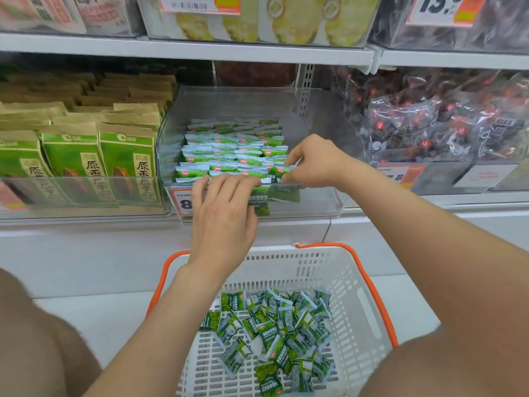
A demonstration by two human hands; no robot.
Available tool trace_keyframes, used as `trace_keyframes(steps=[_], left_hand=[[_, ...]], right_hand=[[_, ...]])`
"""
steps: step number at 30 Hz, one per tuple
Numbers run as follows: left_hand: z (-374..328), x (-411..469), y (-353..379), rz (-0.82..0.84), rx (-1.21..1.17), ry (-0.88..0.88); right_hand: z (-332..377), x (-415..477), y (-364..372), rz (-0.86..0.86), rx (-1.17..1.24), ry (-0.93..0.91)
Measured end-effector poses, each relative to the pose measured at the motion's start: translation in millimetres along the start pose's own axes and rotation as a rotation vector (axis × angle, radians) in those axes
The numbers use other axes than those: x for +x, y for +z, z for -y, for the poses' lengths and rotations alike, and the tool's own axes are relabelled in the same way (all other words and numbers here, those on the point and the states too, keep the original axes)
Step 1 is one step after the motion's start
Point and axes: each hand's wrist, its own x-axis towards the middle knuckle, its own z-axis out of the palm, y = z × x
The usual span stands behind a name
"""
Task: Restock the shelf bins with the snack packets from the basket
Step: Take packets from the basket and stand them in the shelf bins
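A clear plastic shelf bin [315, 133] holds several rows of small green snack packets [229, 150] standing upright. At the bin's front edge, my right hand [312, 164] pinches one green packet [282, 170] by its top. My left hand [226, 207] reaches over the bin's front wall, fingers curled against the front row of packets. Below, a white basket [363, 305] with orange handles holds several loose green packets [274, 336].
Left of the bin stand brown-and-green paper bags [77, 156] in another clear bin. Dark wrapped snacks [446, 124] fill the bin on the right. An upper shelf [186, 48] with price tags hangs above. My knees frame the basket.
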Motion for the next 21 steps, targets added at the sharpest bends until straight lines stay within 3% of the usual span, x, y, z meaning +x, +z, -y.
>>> trace_keyframes(steps=[4,12,17,19,21], left_hand=[[2,-1,1,0.006,0.011,0.025],[7,-3,1,0.005,0.001,0.050],[4,-6,3,-0.069,-0.068,0.047],[4,-13,5,-0.210,-0.079,0.062],[8,-27,13,-0.318,-0.043,0.060]], right_hand=[[4,15,1,0.102,0.005,0.076],[6,23,13,-0.081,-0.042,0.105],[19,-11,8,-0.429,-0.028,-0.148],[36,-38,9,-0.431,-0.003,-0.247],[49,-60,18,-0.310,-0.049,-0.324]])
